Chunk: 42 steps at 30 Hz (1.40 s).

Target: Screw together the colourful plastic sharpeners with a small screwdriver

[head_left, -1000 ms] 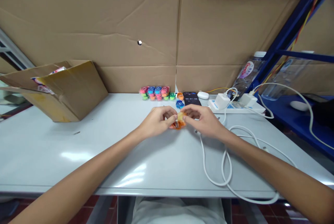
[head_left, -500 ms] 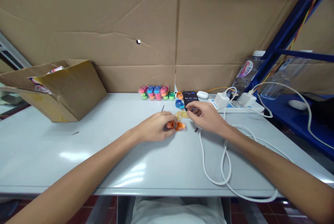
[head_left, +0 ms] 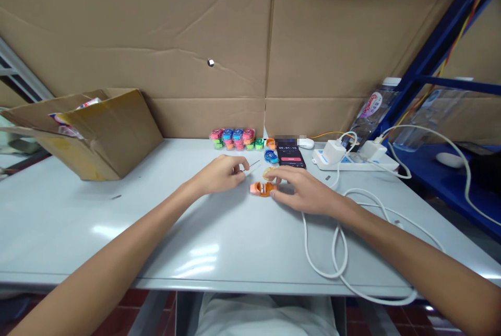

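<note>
My left hand (head_left: 226, 173) is closed in a pinch on a thin metal rod (head_left: 253, 164), which points up and right over the table. Just right of it lies a small orange plastic piece (head_left: 266, 189) with a peach-coloured end facing left. My right hand (head_left: 301, 189) has its thumb and fingers at the right end of that piece; the exact grip is partly hidden. Its index finger reaches over a yellow translucent piece (head_left: 269, 172), which it partly covers. Behind them sits a blue round piece (head_left: 271, 156).
Several coloured plastic pieces (head_left: 233, 139) stand stacked by the cardboard wall. Nearby lie a phone (head_left: 290, 154) and a white power strip (head_left: 354, 163). White cable (head_left: 307, 244) loops at right. A cardboard box (head_left: 113, 143) stands left. Small metal strips (head_left: 116, 197) lie on the table.
My left hand has drawn back from the orange piece with the rod. My right hand has come down to it. The peach end now faces left. A small dark strip lies farther right.
</note>
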Each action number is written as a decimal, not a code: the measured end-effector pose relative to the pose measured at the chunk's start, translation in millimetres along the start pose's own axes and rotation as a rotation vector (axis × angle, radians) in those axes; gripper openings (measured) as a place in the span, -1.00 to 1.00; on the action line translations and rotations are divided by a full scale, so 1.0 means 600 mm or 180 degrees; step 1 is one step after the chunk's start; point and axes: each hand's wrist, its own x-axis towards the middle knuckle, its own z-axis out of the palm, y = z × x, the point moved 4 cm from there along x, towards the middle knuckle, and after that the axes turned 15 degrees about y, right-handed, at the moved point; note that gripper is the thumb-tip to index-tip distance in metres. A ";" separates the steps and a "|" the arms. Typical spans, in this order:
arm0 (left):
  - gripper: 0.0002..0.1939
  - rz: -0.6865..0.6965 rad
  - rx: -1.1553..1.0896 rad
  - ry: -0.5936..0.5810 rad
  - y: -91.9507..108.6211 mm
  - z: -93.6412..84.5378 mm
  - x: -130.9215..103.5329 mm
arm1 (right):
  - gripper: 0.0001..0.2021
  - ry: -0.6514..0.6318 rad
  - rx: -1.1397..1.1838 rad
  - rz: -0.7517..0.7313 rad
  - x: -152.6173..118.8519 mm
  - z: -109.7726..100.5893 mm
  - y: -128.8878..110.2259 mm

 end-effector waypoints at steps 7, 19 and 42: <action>-0.80 -0.0650 -0.2205 -0.0258 0.079 -0.010 -0.023 | -0.82 0.0873 0.0168 -0.0380 0.005 -0.021 -0.026; -0.74 0.0325 -0.0811 0.0236 0.063 0.005 -0.018 | -0.57 0.0965 0.1012 0.0726 -0.002 -0.005 -0.002; -0.81 -0.0229 -0.1959 -0.0262 0.075 0.059 -0.034 | -0.38 0.0992 0.0866 0.0214 -0.008 -0.010 -0.010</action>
